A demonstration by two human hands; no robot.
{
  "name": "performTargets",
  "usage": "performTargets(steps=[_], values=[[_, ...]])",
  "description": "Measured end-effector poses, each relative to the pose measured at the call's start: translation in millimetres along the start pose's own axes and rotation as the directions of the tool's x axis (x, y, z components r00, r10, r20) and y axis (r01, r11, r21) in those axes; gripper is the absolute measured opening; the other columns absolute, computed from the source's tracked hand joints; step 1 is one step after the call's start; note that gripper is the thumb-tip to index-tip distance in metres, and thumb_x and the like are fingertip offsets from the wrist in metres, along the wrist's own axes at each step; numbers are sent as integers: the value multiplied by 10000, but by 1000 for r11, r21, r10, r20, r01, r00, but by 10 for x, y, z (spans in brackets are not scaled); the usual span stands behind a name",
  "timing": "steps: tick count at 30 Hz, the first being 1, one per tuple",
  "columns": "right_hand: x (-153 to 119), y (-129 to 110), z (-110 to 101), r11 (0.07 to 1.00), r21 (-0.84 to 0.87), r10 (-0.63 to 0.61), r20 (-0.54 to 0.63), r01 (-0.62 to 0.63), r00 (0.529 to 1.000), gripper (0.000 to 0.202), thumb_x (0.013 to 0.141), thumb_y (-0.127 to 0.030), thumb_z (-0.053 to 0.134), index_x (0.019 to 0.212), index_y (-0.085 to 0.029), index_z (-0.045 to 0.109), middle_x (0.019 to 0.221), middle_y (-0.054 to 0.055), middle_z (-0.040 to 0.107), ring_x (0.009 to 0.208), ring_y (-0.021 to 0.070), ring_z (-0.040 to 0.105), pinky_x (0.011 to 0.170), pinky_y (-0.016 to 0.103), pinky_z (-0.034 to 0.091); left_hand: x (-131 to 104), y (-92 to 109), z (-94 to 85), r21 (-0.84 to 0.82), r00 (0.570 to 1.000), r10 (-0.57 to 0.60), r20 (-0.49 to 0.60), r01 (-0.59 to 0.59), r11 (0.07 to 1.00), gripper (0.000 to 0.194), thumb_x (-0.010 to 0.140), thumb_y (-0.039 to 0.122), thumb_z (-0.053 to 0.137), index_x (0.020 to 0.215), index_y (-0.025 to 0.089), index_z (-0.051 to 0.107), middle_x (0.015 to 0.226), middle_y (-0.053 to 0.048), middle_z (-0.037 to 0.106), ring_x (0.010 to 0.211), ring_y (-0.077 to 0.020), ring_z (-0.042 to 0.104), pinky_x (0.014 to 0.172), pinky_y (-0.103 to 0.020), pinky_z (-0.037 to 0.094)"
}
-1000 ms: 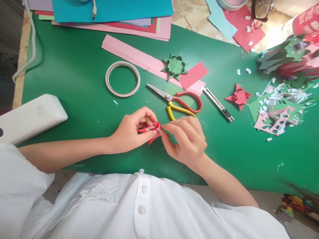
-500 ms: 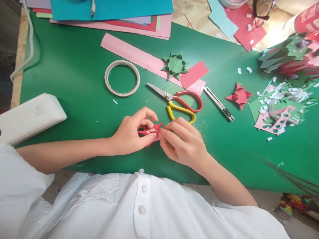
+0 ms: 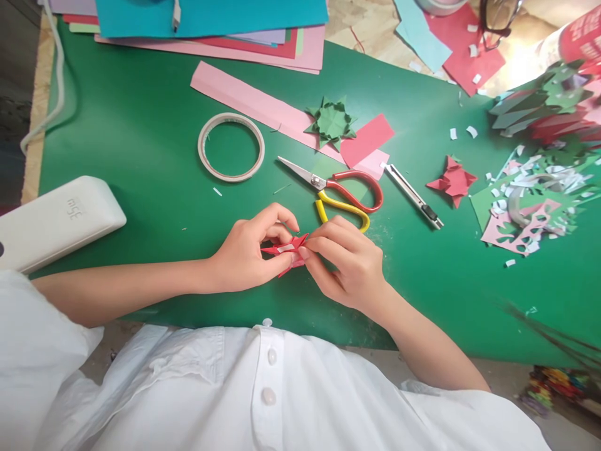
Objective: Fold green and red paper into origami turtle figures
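Between my hands is a small red folded-paper flower (image 3: 297, 243) with pointed tips and a whitish strip on it. My left hand (image 3: 248, 254) grips its left side between thumb and fingers. From the right, my right hand (image 3: 350, 263) pinches the flower's edge with thumb and forefinger; part of the paper is hidden behind the fingertips. Just beyond my hands lie scissors (image 3: 318, 183) with one red and one yellow handle, blades pointing left. A roll of tape (image 3: 201, 147) lies flat up and to the left. To the right rests a utility knife (image 3: 413, 195).
On the green table (image 3: 154, 207) are a pink paper strip (image 3: 244, 95), a green paper flower (image 3: 331, 124), a red paper flower (image 3: 453, 181) and paper scraps (image 3: 521, 225). A white power bank (image 3: 66, 219) lies left; stacked coloured paper (image 3: 211, 19) is at the back.
My right hand has shifted its fingers slightly on the flower's right edge, its forefinger now higher near the tip. My left hand keeps its hold.
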State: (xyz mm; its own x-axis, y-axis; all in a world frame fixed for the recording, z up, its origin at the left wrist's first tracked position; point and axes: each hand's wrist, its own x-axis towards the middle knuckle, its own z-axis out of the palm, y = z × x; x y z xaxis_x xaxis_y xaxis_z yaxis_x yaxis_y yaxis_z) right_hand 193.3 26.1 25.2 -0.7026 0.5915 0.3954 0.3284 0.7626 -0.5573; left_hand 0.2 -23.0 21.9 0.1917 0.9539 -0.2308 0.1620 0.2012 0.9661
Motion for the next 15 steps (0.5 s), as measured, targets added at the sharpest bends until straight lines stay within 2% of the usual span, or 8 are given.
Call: performTargets(steps=[5, 15], values=[[-7, -29, 46, 999, -45, 2, -46, -4, 999, 172, 899, -95, 604, 781, -193, 525, 736, 16, 594, 688, 111, 433, 634, 267, 439, 9, 2, 4, 9, 1000, 13, -11, -13, 1000, 253, 793, 191, 666, 981, 237, 504, 726, 86, 690, 646, -69, 621, 648, -193, 486], [-37, -160, 50, 977, -207, 26, -122, -51, 992, 155, 839, -79, 652, 912, -193, 579, 803, 42, 645, 754, 144, 490, 663, 289, 473, 22, 3, 12, -33, 999, -10, -34, 9, 999, 258, 791, 240, 694, 971, 235, 508, 745, 74, 708, 693, -81, 657, 686, -204, 507]])
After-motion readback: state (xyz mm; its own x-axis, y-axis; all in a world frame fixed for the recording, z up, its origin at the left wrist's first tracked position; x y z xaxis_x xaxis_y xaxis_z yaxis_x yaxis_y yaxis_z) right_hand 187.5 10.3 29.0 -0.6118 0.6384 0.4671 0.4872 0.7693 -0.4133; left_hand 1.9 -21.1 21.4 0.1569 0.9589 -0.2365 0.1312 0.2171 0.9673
